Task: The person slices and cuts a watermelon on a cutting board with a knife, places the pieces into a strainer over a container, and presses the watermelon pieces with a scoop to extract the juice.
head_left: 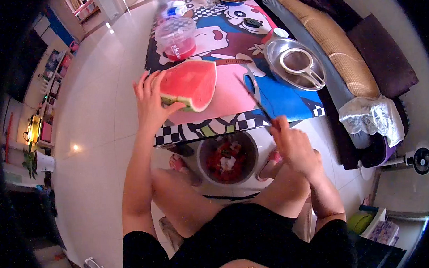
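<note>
A large cut piece of watermelon [192,83] rests on a pink cutting board [230,96], its red flesh facing up and its green rind low at the front. My left hand [152,98] grips its left side, fingers over the top and thumb against the rind. To the right, my right hand [294,148] is closed around the handle of a knife [257,98]. The thin blade points up and left over the board's right end, apart from the melon. Behind the watermelon lies a dark reddish blade-like strip [233,62]; its other end is hidden.
A clear plastic tub [176,36] with red contents stands behind the melon. At right, a metal bowl [271,53] holds a strainer [296,60]. Below the table edge, a bin [252,159] contains red scraps and white paper. A sofa [330,57] runs along the right.
</note>
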